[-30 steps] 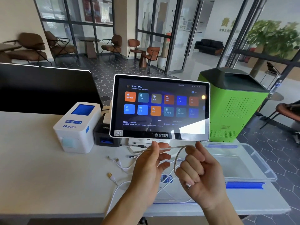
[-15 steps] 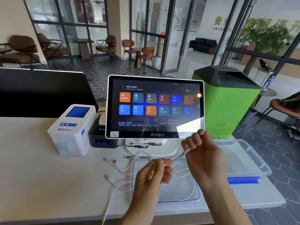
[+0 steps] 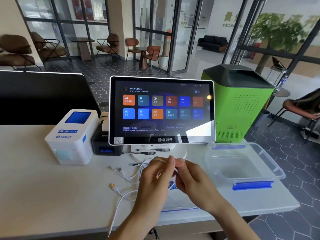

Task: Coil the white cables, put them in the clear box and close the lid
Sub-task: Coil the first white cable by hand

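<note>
My left hand (image 3: 155, 177) and my right hand (image 3: 192, 179) meet above the table's front, both pinching a thin white cable (image 3: 175, 170) that shows only between their fingertips. A second white cable (image 3: 121, 201) with a gold plug trails from under my left hand toward the table's front edge. Another short white cable (image 3: 124, 175) lies left of my hands. The clear lid (image 3: 180, 205) lies flat beneath my hands, mostly hidden. The clear box (image 3: 270, 168) with blue clips stands open and empty to the right.
A touchscreen terminal (image 3: 161, 110) on a white stand rises just behind my hands. A white label printer (image 3: 72, 135) and a black printer (image 3: 103, 146) sit at the left. A green machine (image 3: 237, 104) stands behind the box.
My hands have come together; the right hand dropped from beside the screen to meet the left. The cable span between them has shortened to almost nothing.
</note>
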